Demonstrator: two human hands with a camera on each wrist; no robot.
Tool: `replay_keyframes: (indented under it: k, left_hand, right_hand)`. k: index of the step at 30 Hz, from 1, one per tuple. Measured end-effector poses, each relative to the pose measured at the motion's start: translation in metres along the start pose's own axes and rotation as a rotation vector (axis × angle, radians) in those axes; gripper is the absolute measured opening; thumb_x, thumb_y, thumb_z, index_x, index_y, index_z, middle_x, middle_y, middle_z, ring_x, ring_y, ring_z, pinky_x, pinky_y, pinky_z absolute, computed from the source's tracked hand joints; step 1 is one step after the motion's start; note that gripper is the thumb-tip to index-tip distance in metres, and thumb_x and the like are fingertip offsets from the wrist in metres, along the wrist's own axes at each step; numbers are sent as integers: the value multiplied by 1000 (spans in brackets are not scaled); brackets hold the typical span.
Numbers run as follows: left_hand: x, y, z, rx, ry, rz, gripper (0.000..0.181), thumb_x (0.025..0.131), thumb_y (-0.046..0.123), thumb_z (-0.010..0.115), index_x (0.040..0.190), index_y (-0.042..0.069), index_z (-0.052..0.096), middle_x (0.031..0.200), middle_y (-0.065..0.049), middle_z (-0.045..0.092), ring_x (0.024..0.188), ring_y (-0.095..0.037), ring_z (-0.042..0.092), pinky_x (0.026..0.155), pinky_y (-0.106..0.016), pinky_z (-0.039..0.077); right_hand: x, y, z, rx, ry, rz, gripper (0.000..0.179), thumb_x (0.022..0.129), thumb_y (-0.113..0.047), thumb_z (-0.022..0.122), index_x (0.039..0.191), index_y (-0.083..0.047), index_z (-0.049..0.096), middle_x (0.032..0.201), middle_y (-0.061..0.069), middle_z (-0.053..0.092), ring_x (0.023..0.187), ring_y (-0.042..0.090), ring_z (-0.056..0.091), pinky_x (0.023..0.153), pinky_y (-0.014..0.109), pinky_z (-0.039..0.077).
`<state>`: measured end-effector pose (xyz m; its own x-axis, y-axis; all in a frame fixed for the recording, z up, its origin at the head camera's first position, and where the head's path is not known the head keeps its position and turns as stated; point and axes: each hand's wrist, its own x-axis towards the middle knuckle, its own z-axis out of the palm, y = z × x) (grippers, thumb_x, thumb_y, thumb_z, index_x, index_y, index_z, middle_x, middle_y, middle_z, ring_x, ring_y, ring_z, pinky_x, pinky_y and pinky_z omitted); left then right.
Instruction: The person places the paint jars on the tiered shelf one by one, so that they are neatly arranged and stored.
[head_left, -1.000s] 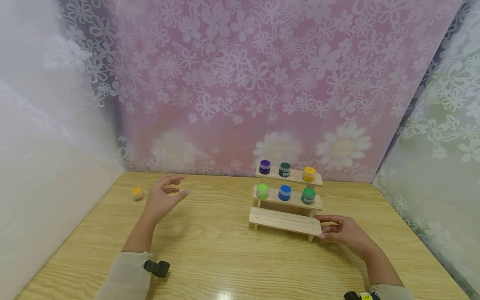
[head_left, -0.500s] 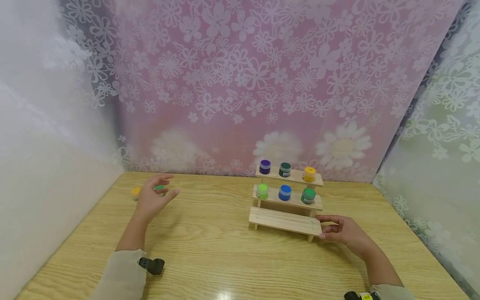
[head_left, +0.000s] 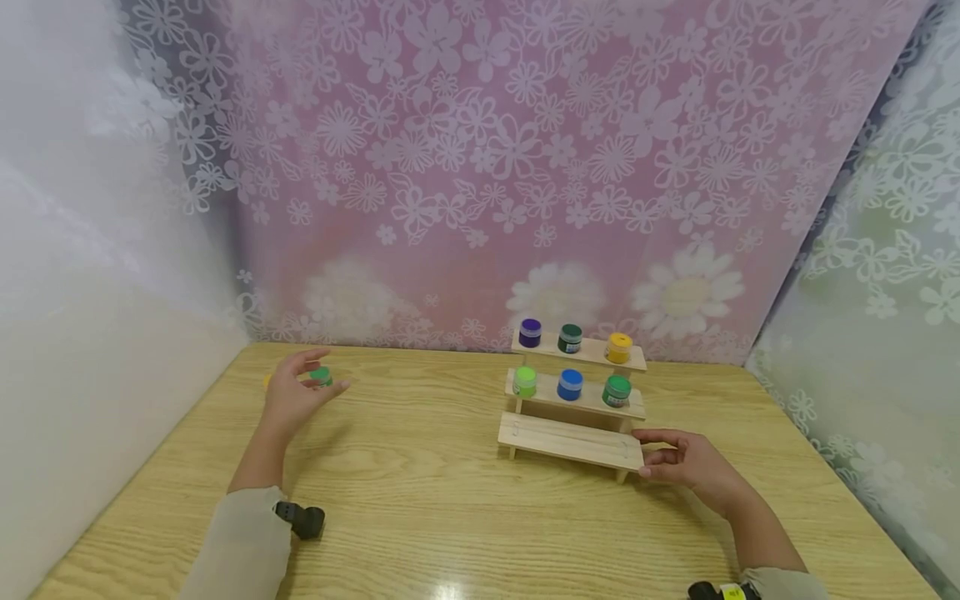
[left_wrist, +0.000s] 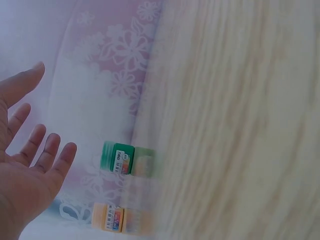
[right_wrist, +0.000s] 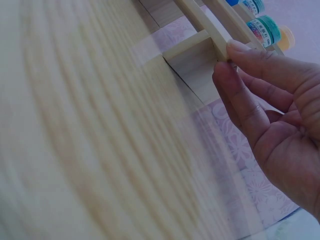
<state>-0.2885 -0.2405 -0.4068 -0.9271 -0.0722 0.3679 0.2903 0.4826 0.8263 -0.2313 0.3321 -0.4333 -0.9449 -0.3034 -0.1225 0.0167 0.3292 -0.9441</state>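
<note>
My left hand (head_left: pixel 291 398) hovers at the back left with its fingers spread apart. Just beyond them stands a green-lidded paint jar (head_left: pixel 322 375), partly covered by the fingers in the head view. A yellow paint jar (left_wrist: pixel 114 218) stands beside the green one and is mostly hidden behind the hand in the head view. With thumb and fingers, my right hand (head_left: pixel 693 471) pinches the right end of the lowest step of a three-tier wooden rack (head_left: pixel 566 440). In the right wrist view the thumb lies along the edge of the board, with fingers underneath.
On the top tier stand a purple jar (head_left: pixel 529 333), a dark green jar (head_left: pixel 570 338) and a yellow jar (head_left: pixel 618 348). The middle tier bears a light green jar (head_left: pixel 524 382), a blue jar (head_left: pixel 570 385) and a green jar (head_left: pixel 617 391). Floral curtains enclose the wooden table (head_left: pixel 420 500).
My left hand has moved left, toward the two loose jars. The green jar has come into view beside its fingers, and the yellow one has become mostly covered. The right hand stays put.
</note>
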Motion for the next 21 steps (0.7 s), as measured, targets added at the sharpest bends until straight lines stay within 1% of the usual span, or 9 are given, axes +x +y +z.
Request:
replay_keyframes:
  k: [4,7,12,17,21]
  left_hand:
    - [5,-9,0,5,-5,-28,71,67,44,73,127,15,47,132,-8,36,115,-33,37,87,-47,42]
    - [8,-16,0,7,-16,-60,74,66,45,73,129,16,46,135,-9,34,117,-34,36,87,-47,42]
    - [12,-26,0,28,-26,-119,79,66,46,73,132,16,43,137,-13,32,120,-37,33,86,-51,42]
    - [16,-32,-2,80,-68,-171,83,65,50,72,134,16,39,137,-15,31,121,-37,31,87,-55,39]
    - [20,-36,-2,112,-103,-214,80,69,46,71,136,17,37,138,-16,29,123,-37,28,89,-56,36]
  right_hand:
    - [0,-2,0,1,1,-2,65,77,-15,69,132,-1,39,104,20,56,89,24,59,76,37,51]
    - [0,-3,0,-3,2,-9,64,77,-15,69,132,0,39,103,20,56,89,24,59,75,37,51]
    - [0,-2,0,-3,-1,-15,64,77,-15,69,132,-1,40,102,21,57,88,25,59,75,37,51]
    - [-1,-1,0,5,-4,-17,64,77,-14,69,132,-1,40,104,20,56,89,24,59,76,38,50]
    - [0,-1,0,5,-2,-19,64,77,-14,69,132,-1,39,104,21,56,89,24,59,76,38,50]
